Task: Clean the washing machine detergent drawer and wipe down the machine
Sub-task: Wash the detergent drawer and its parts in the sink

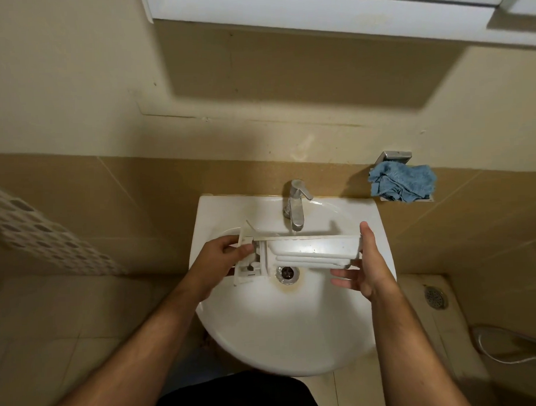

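A white sink is seen from above, with its rounded front edge nearest to the person. Over the middle of the basin a white drawer is held crosswise, above the drain, which is partly covered by it. The drawer is not resting on the sink; it is carried between the two hands.

The left end of the drawer, where the front panel and small parts are found, is gripped by the left hand, with the fingers curled round it. The right end is supported by the right hand: the thumb is laid along the far edge and the fingers are stretched almost straight under the near side, so this hand is rather wide and flat against the drawer.

At the back edge of the sink a chrome tap is fixed, and its spout is pointed to the far side of the drawer. If water is running cannot be told.

Farther, on the wall to the right of the tap, a blue cloth is bunched on a small holder, well apart from the drawer. At the top a white cabinet is seen.
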Available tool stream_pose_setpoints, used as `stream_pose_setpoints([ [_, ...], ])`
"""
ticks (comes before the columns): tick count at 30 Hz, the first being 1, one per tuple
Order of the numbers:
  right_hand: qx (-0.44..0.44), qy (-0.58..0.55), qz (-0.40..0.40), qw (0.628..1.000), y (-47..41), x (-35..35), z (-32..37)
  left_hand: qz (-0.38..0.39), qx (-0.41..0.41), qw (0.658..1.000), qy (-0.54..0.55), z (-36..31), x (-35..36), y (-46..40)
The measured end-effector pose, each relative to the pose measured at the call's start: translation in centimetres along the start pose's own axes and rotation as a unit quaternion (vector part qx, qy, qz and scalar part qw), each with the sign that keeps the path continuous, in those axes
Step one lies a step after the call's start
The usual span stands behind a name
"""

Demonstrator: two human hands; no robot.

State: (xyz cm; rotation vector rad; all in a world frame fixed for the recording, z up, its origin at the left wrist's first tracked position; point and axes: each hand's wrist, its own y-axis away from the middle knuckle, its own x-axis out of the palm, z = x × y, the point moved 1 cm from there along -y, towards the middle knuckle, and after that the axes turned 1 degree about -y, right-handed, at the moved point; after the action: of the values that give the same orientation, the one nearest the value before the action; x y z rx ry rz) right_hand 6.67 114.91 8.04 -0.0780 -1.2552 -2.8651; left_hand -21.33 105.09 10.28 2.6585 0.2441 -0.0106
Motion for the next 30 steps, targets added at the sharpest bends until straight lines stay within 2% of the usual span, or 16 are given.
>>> stream_pose_setpoints([
  [4, -0.022, -0.052, -0.015, 0.998, -0.1, 0.2, 0.4, 0.004, -0.003, 1.000, -0.010, -0.8, -0.5, 0.2],
  [8, -0.059, -0.145, 0.023, 0.987, -0.3, 0.7, 0.3, -0.025, -0.031, 0.999, -0.013, -1.8, -0.4, -0.1],
  [12, -0.068, -0.212, 0.073, 0.972, -0.5, 1.4, -0.8, -0.058, -0.137, 0.989, 0.001, -2.3, -0.1, -1.1],
  [17, -0.048, -0.292, 0.098, 0.950, -1.6, 0.5, -3.0, -0.025, -0.234, 0.971, -0.043, -1.5, 0.3, -1.7],
  [19, -0.036, -0.237, 0.097, 0.966, -1.8, -0.5, -3.6, -0.017, -0.253, 0.967, -0.034, -0.7, 0.4, -1.8],
  [21, -0.032, -0.108, 0.083, 0.990, -1.9, -1.7, -3.7, 0.002, -0.250, 0.967, -0.041, 0.1, 0.5, -1.9],
  [24, -0.030, 0.017, -0.001, 0.999, -1.8, -3.4, -3.0, 0.003, -0.233, 0.972, -0.035, 1.2, 0.8, -1.7],
  [27, -0.108, 0.140, -0.110, 0.978, -1.8, -3.6, -0.7, -0.003, -0.219, 0.975, -0.031, 1.9, 1.1, -1.4],
  [30, -0.199, 0.242, -0.095, 0.945, -1.9, -0.7, 2.6, 0.001, -0.211, 0.977, -0.021, 2.1, 1.2, -1.2],
])
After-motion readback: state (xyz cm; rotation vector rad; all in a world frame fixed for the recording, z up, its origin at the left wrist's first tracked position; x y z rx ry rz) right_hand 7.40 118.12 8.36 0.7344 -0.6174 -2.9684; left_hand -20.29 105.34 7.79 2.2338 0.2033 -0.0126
